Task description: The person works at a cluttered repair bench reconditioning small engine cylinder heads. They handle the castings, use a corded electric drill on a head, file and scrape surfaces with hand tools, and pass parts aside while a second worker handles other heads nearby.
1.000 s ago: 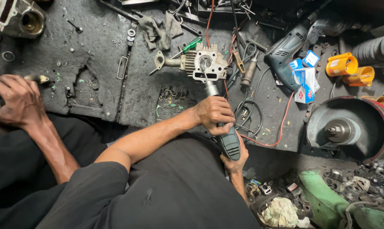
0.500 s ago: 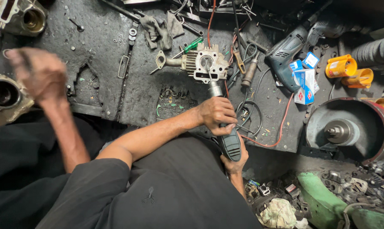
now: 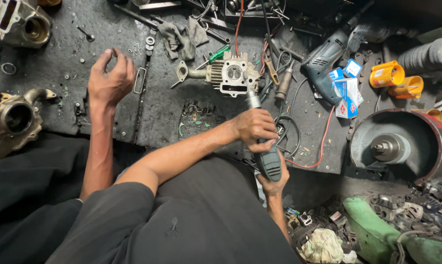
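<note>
The power tool (image 3: 270,164) lies near the front edge of the mat (image 3: 157,107), its long axis running away from the person, tip at the cylinder head (image 3: 233,76). The left hand (image 3: 255,129) wraps its neck, fingers closed. The right hand (image 3: 273,182) grips its butt from beneath. Another person's hand (image 3: 108,78) hovers half-curled, well apart leftward.

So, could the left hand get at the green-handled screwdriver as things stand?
Probably not yet: the left hand is closed around the power tool, as is the right hand. The screwdriver lies uncovered beyond the cylinder head.
</note>
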Motion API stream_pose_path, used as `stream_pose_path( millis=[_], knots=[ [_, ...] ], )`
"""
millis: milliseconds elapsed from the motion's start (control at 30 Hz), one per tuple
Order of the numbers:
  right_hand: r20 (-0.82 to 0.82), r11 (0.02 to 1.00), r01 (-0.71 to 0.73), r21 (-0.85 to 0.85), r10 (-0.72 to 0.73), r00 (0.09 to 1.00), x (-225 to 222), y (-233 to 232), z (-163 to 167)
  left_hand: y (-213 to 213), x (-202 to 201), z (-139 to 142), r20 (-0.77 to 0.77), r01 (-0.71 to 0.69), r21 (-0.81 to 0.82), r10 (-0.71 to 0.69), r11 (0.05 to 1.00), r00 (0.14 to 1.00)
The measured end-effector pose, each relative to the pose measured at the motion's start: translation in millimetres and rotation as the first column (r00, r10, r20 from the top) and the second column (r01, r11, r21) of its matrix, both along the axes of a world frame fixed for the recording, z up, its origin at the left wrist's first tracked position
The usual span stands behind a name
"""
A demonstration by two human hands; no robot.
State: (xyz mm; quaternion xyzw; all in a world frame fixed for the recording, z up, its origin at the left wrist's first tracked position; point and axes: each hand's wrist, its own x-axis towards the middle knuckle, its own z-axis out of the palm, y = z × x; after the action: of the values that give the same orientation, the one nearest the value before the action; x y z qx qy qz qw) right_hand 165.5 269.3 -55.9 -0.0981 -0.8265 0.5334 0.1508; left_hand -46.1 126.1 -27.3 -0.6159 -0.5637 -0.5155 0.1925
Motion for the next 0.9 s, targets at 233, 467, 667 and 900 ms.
stream_pose_path(
  millis=[233, 467, 667, 900],
  knots=[
    [-0.003, 0.967, -0.156, -0.203, 0.158, 0.987, 2.2, 31.8, -7.1, 26.0, -9.4, 20.2, -0.122, 0.042, -0.018, -0.044, 0.999, 0.992],
    [-0.095, 0.675, -0.219, -0.705, 0.217, 0.972, 37.8, 36.0, -47.9, 13.1, 5.7, 57.6, 0.223, -0.013, -0.053, 0.025, 0.999, 0.974],
    [-0.081, 0.666, -0.147, -0.732, 0.128, 0.988, 36.0, 49.3, -54.9, -41.9, 7.9, -2.5, 0.838, -0.441, -0.234, 0.410, 0.867, 0.361],
    [-0.119, 0.616, -0.119, -0.779, 0.042, 0.992, 35.0, 58.5, -50.0, -72.0, -24.0, -85.8, 0.939, -0.462, -0.071, -0.097, 0.884, -0.331]
  ],
)
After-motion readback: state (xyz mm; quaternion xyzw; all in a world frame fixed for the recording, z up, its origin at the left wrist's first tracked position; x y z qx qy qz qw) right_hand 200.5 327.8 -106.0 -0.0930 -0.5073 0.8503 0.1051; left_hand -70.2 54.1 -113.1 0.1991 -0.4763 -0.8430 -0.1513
